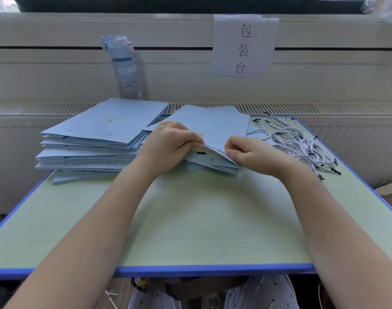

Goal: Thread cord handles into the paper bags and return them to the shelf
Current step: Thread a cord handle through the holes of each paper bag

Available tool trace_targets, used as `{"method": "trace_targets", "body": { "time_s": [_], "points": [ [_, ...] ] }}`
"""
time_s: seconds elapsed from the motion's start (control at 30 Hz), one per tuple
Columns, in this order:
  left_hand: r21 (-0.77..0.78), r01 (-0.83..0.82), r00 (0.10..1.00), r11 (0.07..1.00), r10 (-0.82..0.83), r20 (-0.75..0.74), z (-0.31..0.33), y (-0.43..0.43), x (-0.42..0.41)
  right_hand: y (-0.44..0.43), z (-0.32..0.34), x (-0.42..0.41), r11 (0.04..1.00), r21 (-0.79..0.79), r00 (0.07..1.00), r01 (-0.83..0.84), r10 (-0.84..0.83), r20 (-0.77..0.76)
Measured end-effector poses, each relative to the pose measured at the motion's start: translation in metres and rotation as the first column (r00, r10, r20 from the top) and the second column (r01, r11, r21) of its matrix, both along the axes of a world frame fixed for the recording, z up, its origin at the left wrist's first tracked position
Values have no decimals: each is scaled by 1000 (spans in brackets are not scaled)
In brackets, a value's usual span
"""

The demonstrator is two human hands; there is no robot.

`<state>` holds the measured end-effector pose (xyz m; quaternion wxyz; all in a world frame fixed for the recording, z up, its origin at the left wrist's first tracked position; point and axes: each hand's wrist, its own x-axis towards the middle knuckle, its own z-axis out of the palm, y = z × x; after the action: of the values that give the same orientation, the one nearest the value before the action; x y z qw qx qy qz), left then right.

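A flat light-blue paper bag with gold lettering lies on a small pile at the table's far middle. My left hand pinches its near top edge, lifting it. My right hand pinches the same edge just to the right. A black cord tip shows under the lifted edge between my hands. A taller stack of the same blue bags sits at the far left. A heap of white-and-grey twisted cords with black tips lies at the far right.
The pale green table has a blue rim. A clear water bottle stands behind the stacks against a cream wall panel. A paper sign with characters hangs on that panel.
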<state>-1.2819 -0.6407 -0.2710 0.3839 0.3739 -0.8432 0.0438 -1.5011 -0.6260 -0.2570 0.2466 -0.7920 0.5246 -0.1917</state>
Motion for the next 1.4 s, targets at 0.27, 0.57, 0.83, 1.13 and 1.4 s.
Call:
{"method": "trace_targets", "body": {
  "time_s": [0.27,0.57,0.83,1.13,1.4],
  "points": [
    [74,-17,980,997,31,-195,2,0,1,-11,-7,6,907,-263,903,328,-219,371],
    [321,42,997,946,-20,-72,0,3,3,-17,-14,-3,881,-321,927,346,-269,261],
    [374,-61,991,925,11,135,-12,-6,5,-15,-17,9,913,-334,964,235,-174,203],
    [114,-80,989,990,94,-117,-6,1,-3,-9,-4,9,783,-402,784,475,-169,597],
    [-33,-185,898,982,155,-412,3,5,-6,-7,-10,14,888,-383,830,253,5,558]
  ]
}}
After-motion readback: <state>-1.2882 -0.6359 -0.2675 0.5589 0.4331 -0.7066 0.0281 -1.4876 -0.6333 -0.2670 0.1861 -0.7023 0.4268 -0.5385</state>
